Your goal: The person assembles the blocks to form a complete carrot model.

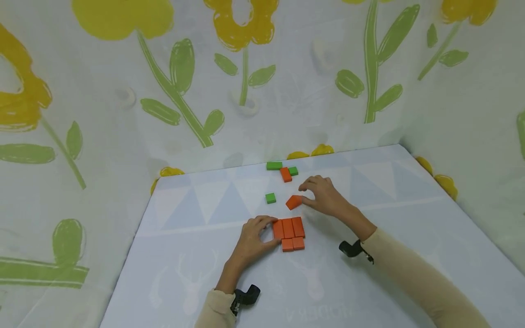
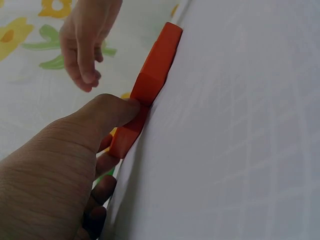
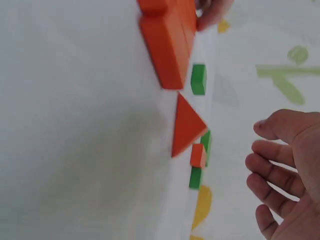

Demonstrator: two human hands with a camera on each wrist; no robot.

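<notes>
Several orange blocks (image 1: 288,228) lie flat, set edge to edge: a row of three upright rectangles with two smaller pieces below. My left hand (image 1: 253,238) pinches the leftmost orange block (image 2: 131,131) by its ends, thumb at the near end and fingers at the far end. Beyond the cluster lies a separate orange triangular block (image 3: 186,126). Over its right side hovers my right hand (image 1: 324,196), fingers loosely bent and apart from the block in the right wrist view; in the head view the thumb overlaps the triangle's edge.
A small green block (image 1: 270,198) lies left of the triangle. Toward the table's back edge are a long green block (image 1: 274,166), an orange rectangular block (image 1: 285,174) and another small green block (image 1: 293,171). A flower-print curtain (image 1: 287,91) borders the pale patterned table (image 1: 348,287).
</notes>
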